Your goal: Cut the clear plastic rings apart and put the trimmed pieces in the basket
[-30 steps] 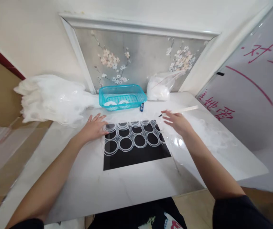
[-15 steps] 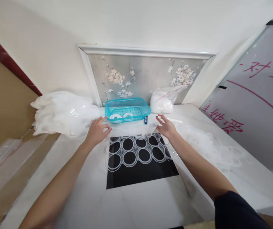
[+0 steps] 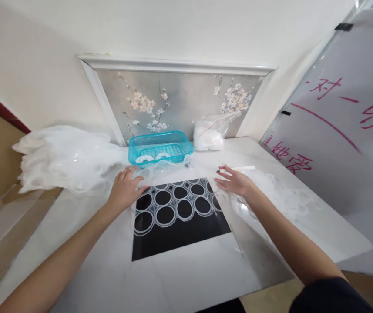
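Note:
My left hand (image 3: 125, 188) is at the left edge of a black sheet (image 3: 186, 243), its fingers spread and apparently holding nothing. Rows of translucent white rings (image 3: 165, 214) lie across the sheet's upper part. To the right of the sheet is my right hand (image 3: 233, 180), fingers extended, with a thin white pen-like tool (image 3: 246, 168) at them; its dark tip points left. How the fingers grip it is partly hidden. A wavy strip of clear film (image 3: 166, 168) lies between the sheet and a blue basket (image 3: 160, 163).
Two white rings (image 3: 144, 159) lie inside the basket. A large bundle of white translucent film (image 3: 68, 156) is at the left, a clear bag of white material (image 3: 210, 135) at the back. Loose ring scraps (image 3: 280, 193) spread at right. A whiteboard (image 3: 343, 182) stands beyond.
The film strip now bunches up by the basket and mostly covers the blue clip there. My right hand has shifted right and nearer with the tool. The camera view has turned slightly right.

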{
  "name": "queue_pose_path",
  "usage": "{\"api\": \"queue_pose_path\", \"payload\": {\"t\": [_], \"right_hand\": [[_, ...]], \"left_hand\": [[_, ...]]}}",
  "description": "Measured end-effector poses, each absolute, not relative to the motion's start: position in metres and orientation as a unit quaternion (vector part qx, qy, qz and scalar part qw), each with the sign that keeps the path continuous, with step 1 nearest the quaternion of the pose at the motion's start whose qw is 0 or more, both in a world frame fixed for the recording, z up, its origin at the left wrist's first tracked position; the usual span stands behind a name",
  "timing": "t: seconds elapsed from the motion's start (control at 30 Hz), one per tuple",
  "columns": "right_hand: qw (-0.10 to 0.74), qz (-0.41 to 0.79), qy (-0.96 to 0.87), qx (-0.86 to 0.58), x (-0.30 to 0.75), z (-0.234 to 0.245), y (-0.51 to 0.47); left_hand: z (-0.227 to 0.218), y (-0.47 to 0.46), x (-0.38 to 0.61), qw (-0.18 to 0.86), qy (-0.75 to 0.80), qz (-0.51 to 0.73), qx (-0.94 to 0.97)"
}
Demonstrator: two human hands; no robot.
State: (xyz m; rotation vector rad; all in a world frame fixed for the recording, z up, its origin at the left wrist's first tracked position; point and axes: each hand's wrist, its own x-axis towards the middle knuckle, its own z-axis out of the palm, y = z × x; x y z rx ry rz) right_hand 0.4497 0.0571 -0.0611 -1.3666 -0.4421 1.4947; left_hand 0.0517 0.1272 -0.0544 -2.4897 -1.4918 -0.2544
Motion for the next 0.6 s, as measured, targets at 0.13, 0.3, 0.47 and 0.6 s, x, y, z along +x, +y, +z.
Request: {"api": "queue_pose_path", "payload": {"t": [0.13,0.3,0.47,0.6], "right_hand": [[0.455,0.539,-0.327,-0.629,0.466,-0.055,0.01],[0.459,0.347,-0.408,-0.709,0.486,-0.058,-0.003],[0.49,0.177,-0.4,-0.754,0.529,-0.06,0.009],[0.458,0.117,-0.408,-0.781,0.562,-0.052,0.018]], "left_hand": [[-0.053,0.114,0.079,0.117,-0.487,-0.087,-0.861],[-0.038,0.1,0.124,0.117,-0.402,-0.117,-0.9],[-0.043,0.076,0.124,0.06,-0.31,-0.08,-0.946],[-0.055,0.059,0.09,-0.005,-0.303,-0.064,-0.951]]}}
